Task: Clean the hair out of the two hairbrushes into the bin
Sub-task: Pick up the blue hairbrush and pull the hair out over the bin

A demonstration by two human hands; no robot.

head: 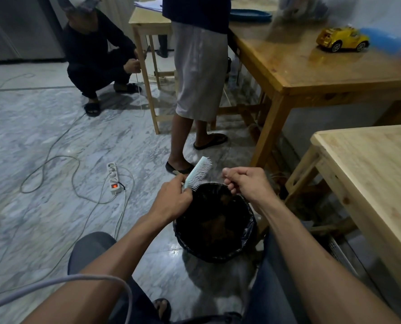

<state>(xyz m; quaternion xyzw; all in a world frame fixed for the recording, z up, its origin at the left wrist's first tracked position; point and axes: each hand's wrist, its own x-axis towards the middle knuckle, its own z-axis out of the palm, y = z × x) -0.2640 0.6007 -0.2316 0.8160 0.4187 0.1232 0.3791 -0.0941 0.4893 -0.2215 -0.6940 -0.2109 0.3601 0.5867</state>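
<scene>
Surroundings: a power strip with a lit red switch lies on the marble floor left of the bin, its cables looping across the tiles; a standing person and a crouching person are beyond, well apart from the bin.
Tables: a dark wooden table carries a yellow toy car; a pale table stands just right of the bin.
Bin: the black-lined bin sits on the floor between the wearer's knees, with brownish clumps inside.
Hairbrush: the pale blue hairbrush tilts up over the bin's far-left rim, bristles facing right.
Left hand: the left hand grips the brush handle.
Right hand: the right hand is curled closed over the bin's far rim, fingertips pinched, just beside the bristles; whether it holds hair is too fine to tell.
Hidden: only one brush shows; the table far right is blurred.
</scene>
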